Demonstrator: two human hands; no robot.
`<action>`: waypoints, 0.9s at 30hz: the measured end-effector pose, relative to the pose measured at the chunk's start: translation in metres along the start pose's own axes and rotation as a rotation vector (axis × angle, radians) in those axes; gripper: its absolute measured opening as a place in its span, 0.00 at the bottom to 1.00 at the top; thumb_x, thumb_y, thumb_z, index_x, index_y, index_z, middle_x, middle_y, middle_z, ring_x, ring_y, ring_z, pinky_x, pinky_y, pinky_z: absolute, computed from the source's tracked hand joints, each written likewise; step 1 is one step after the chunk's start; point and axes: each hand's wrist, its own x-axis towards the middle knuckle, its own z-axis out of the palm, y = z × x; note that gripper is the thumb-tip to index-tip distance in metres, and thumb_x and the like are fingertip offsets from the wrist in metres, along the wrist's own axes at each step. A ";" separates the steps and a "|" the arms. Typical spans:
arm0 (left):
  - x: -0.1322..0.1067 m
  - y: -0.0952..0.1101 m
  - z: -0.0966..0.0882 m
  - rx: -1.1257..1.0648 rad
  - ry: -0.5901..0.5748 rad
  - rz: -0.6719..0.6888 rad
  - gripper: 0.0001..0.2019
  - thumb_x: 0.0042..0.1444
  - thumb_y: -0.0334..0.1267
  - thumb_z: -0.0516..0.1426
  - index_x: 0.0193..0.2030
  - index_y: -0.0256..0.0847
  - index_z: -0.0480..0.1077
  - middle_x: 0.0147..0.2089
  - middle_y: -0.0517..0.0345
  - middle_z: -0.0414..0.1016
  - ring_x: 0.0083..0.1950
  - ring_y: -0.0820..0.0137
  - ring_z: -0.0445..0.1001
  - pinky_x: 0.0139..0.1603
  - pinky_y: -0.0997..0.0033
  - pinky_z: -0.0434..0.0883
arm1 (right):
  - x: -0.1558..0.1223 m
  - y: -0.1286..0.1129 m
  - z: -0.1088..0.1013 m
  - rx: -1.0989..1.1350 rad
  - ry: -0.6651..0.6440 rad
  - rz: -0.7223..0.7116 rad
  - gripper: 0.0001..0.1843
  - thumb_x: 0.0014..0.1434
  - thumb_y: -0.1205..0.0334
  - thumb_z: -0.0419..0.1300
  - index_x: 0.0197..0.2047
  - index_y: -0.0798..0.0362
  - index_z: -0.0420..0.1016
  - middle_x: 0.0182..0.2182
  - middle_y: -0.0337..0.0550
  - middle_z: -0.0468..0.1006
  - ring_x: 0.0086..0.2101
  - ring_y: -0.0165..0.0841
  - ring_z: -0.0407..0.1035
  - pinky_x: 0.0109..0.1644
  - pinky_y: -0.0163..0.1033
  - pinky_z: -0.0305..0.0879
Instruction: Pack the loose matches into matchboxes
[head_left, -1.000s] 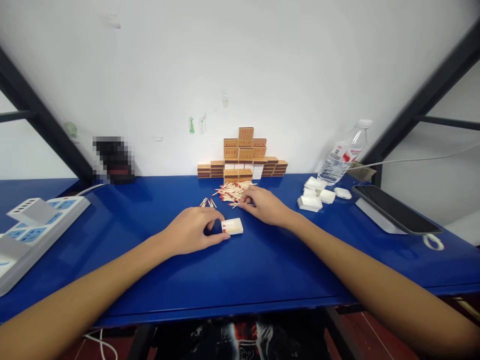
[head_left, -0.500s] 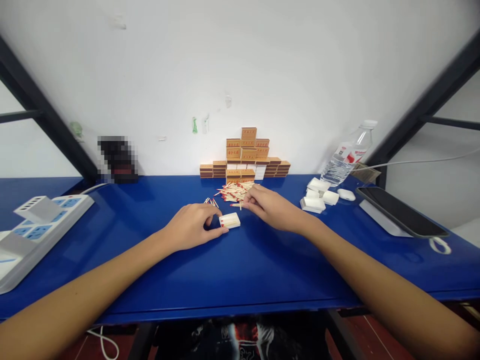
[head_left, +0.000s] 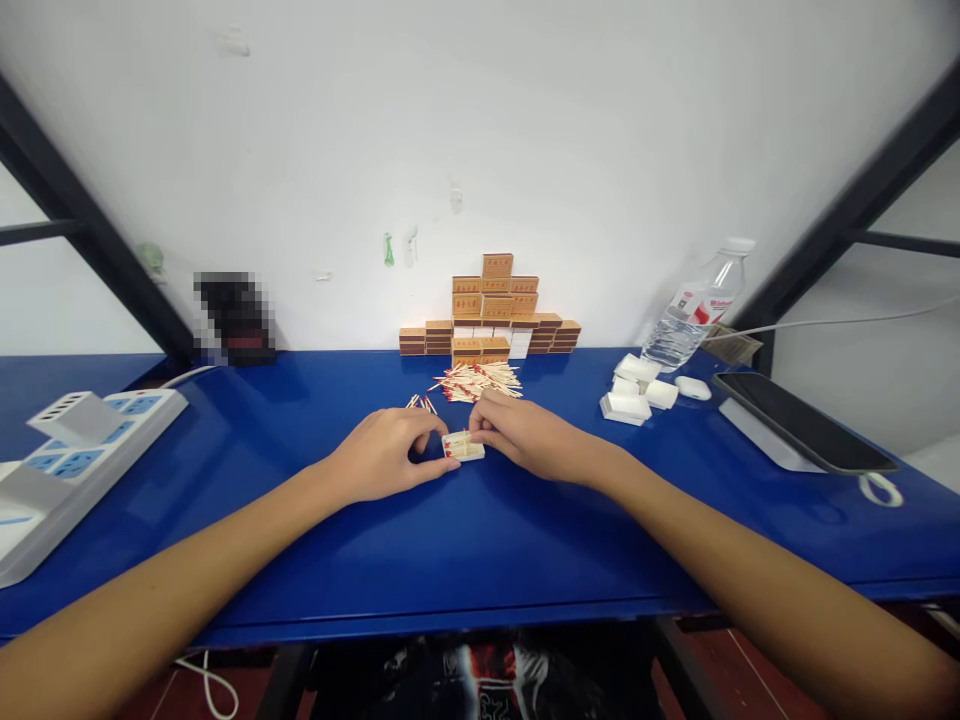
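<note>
- Pinching the matchbox tray (head_left: 473, 454), on the desk (head_left: 465, 560), with the left hand (head_left: 386, 452).
- Pinching matches (head_left: 466, 439) over it with the right hand (head_left: 525, 438).
- Just behind: match pile (head_left: 480, 381), stacked matchboxes (head_left: 482, 301).
- Farther right: water bottle (head_left: 697, 306), phone (head_left: 806, 422).
- Far left: power strip (head_left: 112, 435).

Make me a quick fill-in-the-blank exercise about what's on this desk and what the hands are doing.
1. The left hand grips one end of a small tray whose colour is ____.
2. The heads of the piled matches are coloured ____.
3. The bare tabletop is coloured ____.
4. The plastic bottle stands on the person's ____ side.

Missing words: white; red; blue; right.
</note>
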 end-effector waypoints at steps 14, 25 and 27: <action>-0.001 0.000 0.000 -0.006 0.016 0.017 0.18 0.63 0.54 0.61 0.47 0.42 0.77 0.29 0.63 0.71 0.29 0.72 0.69 0.31 0.70 0.62 | -0.004 -0.003 0.000 -0.036 0.031 -0.038 0.04 0.69 0.64 0.58 0.42 0.53 0.74 0.40 0.44 0.73 0.38 0.33 0.67 0.42 0.39 0.62; 0.000 0.002 0.001 0.022 0.010 0.047 0.16 0.65 0.53 0.60 0.44 0.41 0.76 0.30 0.62 0.72 0.30 0.71 0.70 0.31 0.70 0.62 | 0.003 -0.011 0.007 -0.021 0.128 0.071 0.19 0.71 0.51 0.58 0.33 0.54 0.77 0.34 0.44 0.76 0.34 0.32 0.67 0.39 0.39 0.59; 0.000 0.004 0.000 0.034 0.008 0.056 0.15 0.65 0.52 0.60 0.45 0.41 0.76 0.30 0.62 0.73 0.30 0.71 0.70 0.31 0.69 0.62 | 0.006 -0.011 0.011 -0.009 0.148 0.111 0.18 0.68 0.50 0.61 0.31 0.53 0.78 0.33 0.43 0.77 0.32 0.31 0.67 0.37 0.38 0.57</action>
